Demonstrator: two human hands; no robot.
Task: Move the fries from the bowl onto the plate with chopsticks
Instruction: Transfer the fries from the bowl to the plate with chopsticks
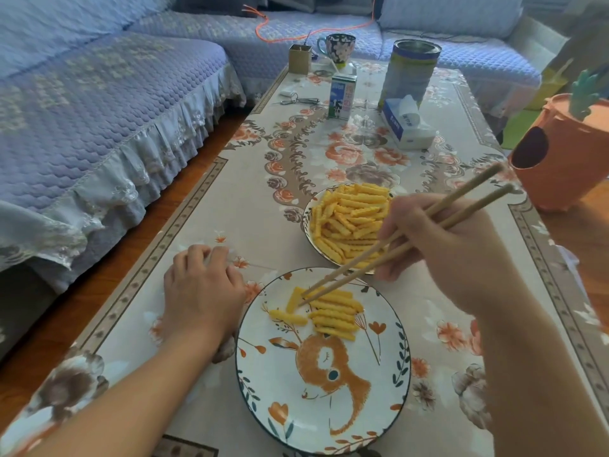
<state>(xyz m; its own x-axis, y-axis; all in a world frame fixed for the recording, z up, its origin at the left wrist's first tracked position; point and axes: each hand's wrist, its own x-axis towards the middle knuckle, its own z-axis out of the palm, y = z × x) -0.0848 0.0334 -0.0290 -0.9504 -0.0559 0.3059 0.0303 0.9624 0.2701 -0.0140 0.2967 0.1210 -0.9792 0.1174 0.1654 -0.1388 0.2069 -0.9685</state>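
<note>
A bowl [307, 215] heaped with crinkle-cut fries [351, 219] sits mid-table. In front of it lies a white plate [323, 404] painted with an orange deer, and several fries [333, 313] lie on its far part. My right hand [454, 245] grips a pair of wooden chopsticks [412, 234]. Their tips reach down to the plate and touch an upright-lying fry [293, 300] at the left of the pile. My left hand [201, 291] rests on the tablecloth just left of the plate, fingers loosely curled, holding nothing.
At the far end of the table with its floral cloth [230, 199] stand a milk carton [342, 95], a tin can [410, 70], a tissue pack [408, 123], a mug [339, 47] and a small box [300, 57]. An orange bin [566, 150] is at right, a blue sofa [99, 110] at left.
</note>
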